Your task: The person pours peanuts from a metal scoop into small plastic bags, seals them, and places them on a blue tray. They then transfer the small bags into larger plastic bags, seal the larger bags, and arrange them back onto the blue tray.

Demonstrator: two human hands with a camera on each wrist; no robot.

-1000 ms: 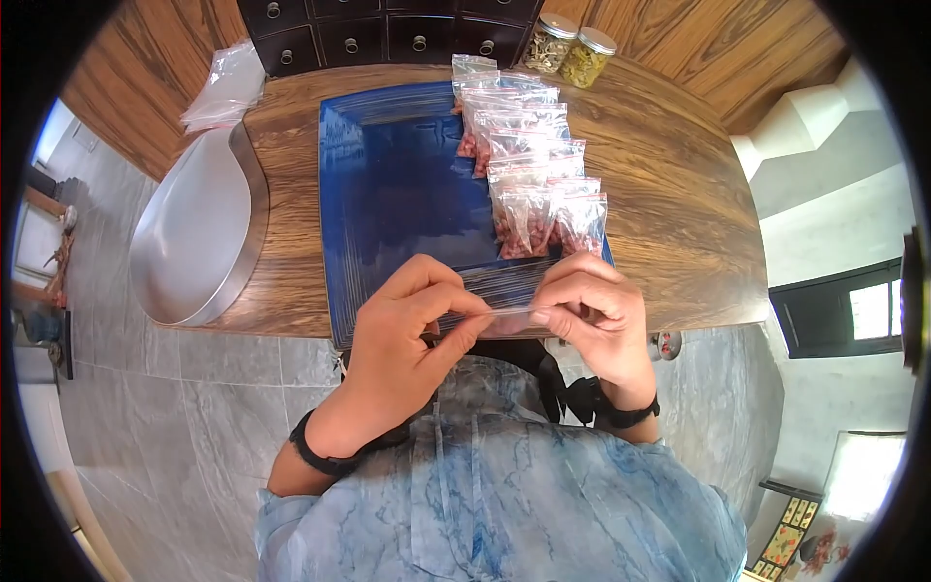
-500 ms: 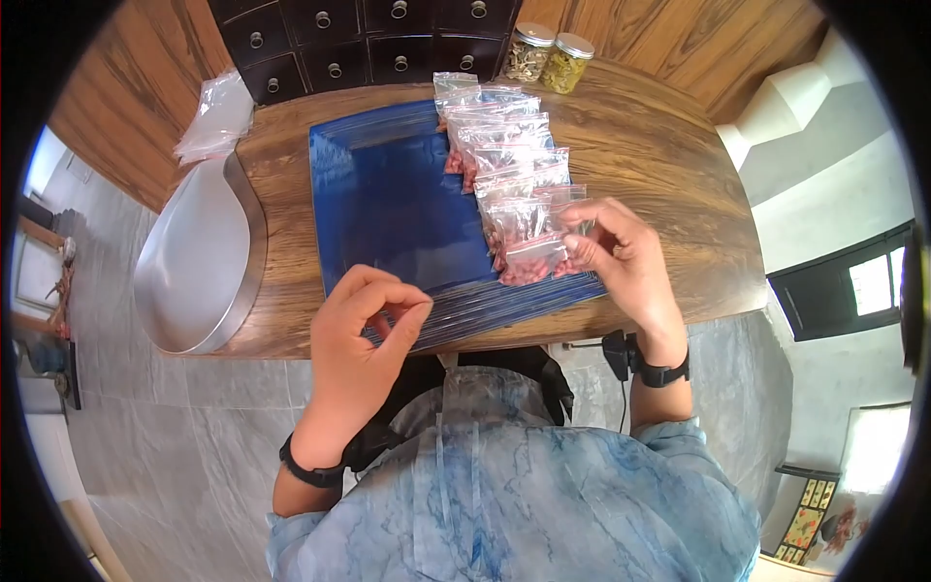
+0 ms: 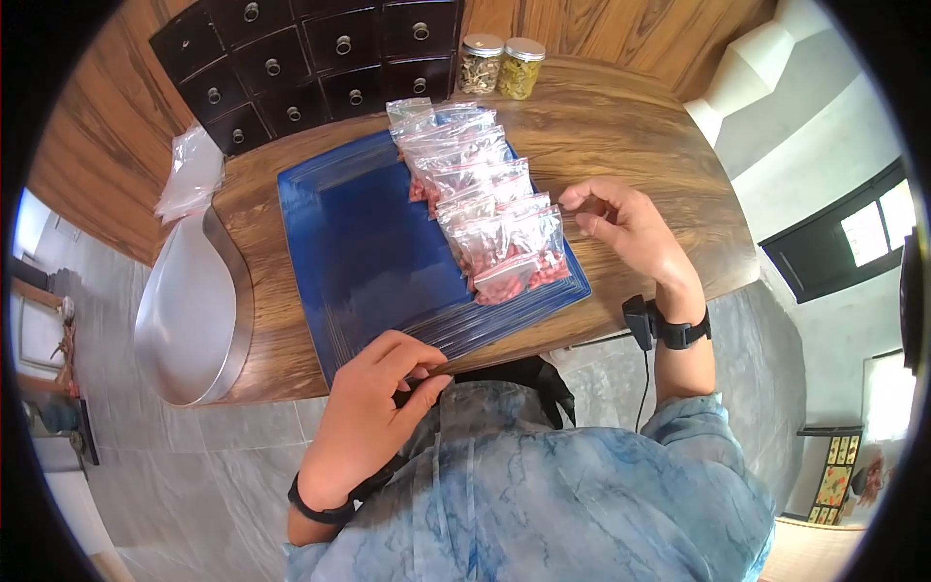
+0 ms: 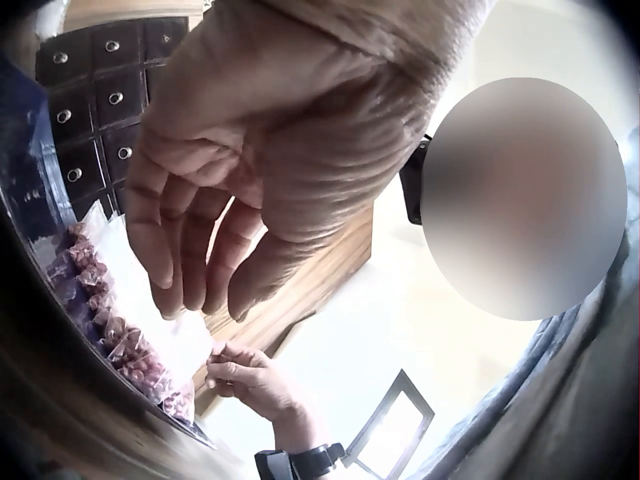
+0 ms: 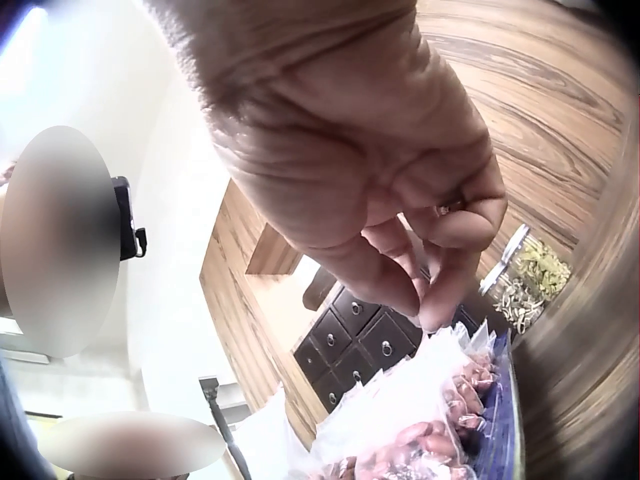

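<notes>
Small clear zip bags of reddish-pink pieces (image 3: 499,238) lie overlapping in rows along the right side of a blue rectangular tray (image 3: 359,242). The nearest bag (image 3: 506,279) lies at the front of the pile, close to the tray's near rim. My right hand (image 3: 630,228) hovers just right of the bags, fingers loosely bent, thumb apart from the fingertips, holding nothing. In the right wrist view the bags (image 5: 425,445) show beyond the fingertips. By the tray's near left corner, my left hand (image 3: 383,407) hangs with loosely curled fingers and nothing in them.
A teardrop-shaped metal pan (image 3: 189,315) stands left of the tray, with a stack of clear plastic bags (image 3: 192,175) behind it. Dark drawers (image 3: 320,68) line the back, beside two lidded jars (image 3: 521,73). The wooden table (image 3: 621,126) extends to the right.
Both hands pinched a clear bag between them; it then went with the right hand onto the front of the pile. Now the right hand has let go and moved right. The head view has turned.
</notes>
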